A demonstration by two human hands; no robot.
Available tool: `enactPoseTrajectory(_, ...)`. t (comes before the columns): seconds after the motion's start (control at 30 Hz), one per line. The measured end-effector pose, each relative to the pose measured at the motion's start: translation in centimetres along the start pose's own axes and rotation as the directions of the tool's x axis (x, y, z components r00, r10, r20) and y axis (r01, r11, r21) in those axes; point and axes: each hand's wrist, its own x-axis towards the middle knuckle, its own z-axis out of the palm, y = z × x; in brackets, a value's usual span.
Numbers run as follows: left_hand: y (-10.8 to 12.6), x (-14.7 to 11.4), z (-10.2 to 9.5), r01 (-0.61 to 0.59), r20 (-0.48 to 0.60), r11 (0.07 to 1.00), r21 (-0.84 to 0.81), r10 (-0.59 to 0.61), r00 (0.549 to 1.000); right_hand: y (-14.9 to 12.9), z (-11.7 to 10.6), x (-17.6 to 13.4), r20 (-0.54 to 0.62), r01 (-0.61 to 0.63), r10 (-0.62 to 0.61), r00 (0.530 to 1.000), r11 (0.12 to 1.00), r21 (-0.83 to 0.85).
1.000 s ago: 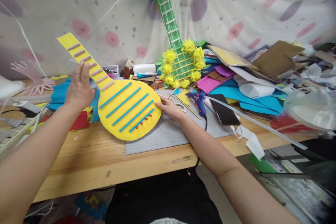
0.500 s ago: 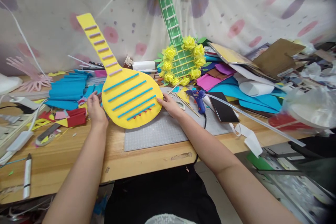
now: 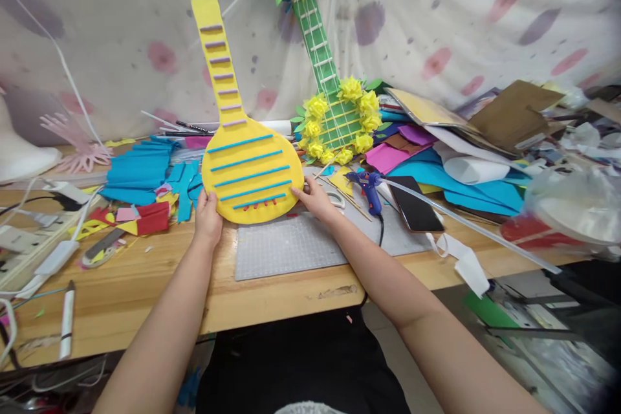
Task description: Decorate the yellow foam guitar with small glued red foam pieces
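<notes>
A yellow craft guitar (image 3: 252,160) with a round body is held up between my two hands, its neck pointing up and slightly left. Blue strips cross the body, purple strips cross the neck, and small red bits sit near the bottom edge. My left hand (image 3: 208,220) grips the lower left rim, most of its fingers hidden behind the body. On the right rim, my right hand (image 3: 314,197) pinches the edge with its thumb in front. Behind it, a green craft guitar (image 3: 334,110) with yellow paper flowers leans against the curtain.
A grey cutting mat (image 3: 286,252) lies under my hands. To the right are a blue glue gun (image 3: 369,191) with a long glue stick, a phone (image 3: 416,204) and piled coloured paper (image 3: 456,187). Scissors (image 3: 104,246), paper scraps and a power strip (image 3: 29,246) are at left.
The yellow guitar has turned more upright, its neck swinging to the right. My left hand has moved from beside the body's left edge to its lower left rim.
</notes>
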Motion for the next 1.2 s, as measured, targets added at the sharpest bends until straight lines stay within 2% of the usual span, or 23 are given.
enactPoseTrajectory(0.1,-1.0,0.4,-0.3,0.003,-0.024,0.994,-0.112,-0.006,1.000,0.1,0.1,0.3,-0.010,-0.012,0.012,1.000,1.000,-0.002)
enactPoseTrajectory(0.27,-1.2,0.6,-0.4,-0.082,-0.067,0.994,-0.076,0.077,0.995,0.0,0.3,0.4,-0.010,-0.053,0.054,0.999,0.998,0.045)
enactPoseTrajectory(0.4,-1.0,0.5,-0.5,-0.114,-0.047,0.993,-0.025,0.113,0.993,-0.1,0.3,0.3,-0.004,-0.095,0.096,0.995,0.994,0.046)
enactPoseTrajectory(0.73,-0.6,0.3,-0.5,-0.101,-0.040,0.993,0.055,0.104,0.994,0.0,-0.1,0.0,-0.008,-0.101,0.101,0.995,0.989,-0.106)
enactPoseTrajectory(0.87,-0.4,0.2,-0.3,-0.095,-0.044,0.994,0.054,0.097,0.994,-0.4,0.0,-0.3,0.001,-0.100,0.101,0.995,0.989,-0.113)
enactPoseTrajectory(1.07,-1.0,0.1,-0.6,-0.010,-0.151,0.988,0.155,0.034,0.988,-1.0,0.0,-0.7,0.011,-0.132,0.136,0.991,0.976,-0.171)
enactPoseTrajectory(1.2,-1.5,0.2,-1.1,-0.007,-0.192,0.969,0.245,0.056,0.980,-1.2,-0.4,-1.0,0.047,-0.136,0.154,0.987,0.955,-0.264)
